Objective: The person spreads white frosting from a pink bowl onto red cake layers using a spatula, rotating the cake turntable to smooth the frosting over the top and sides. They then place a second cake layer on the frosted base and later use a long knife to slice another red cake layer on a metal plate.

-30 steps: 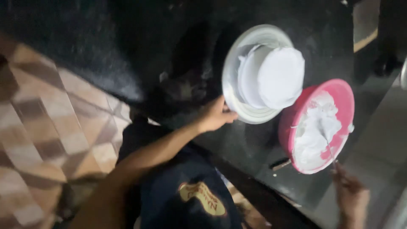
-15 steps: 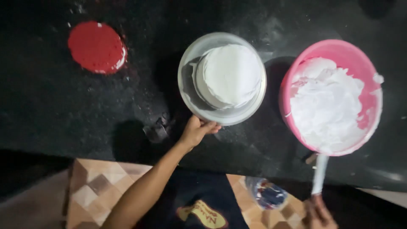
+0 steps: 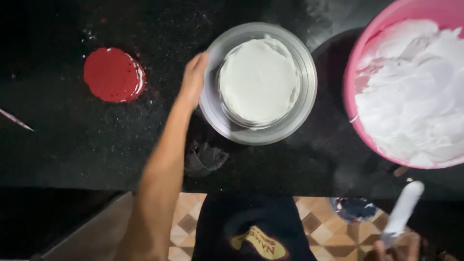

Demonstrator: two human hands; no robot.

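Note:
A round cake covered in white cream sits on a silver turntable on a black speckled counter. My left hand rests on the turntable's left rim, fingers curled against it. At the bottom right, my right hand grips a spatula with a cream-coated blade, held low near the counter's front edge. A pink bowl full of white whipped cream stands to the right of the turntable.
A flat red lid lies on the counter at the left. A small crumpled dark item sits in front of the turntable. A thin pointed tool pokes in at the far left. Tiled floor shows below.
The view has moved closer and steadied over the counter. My left hand slid from the turntable's front edge up to its left rim. The spatula stays low at the right.

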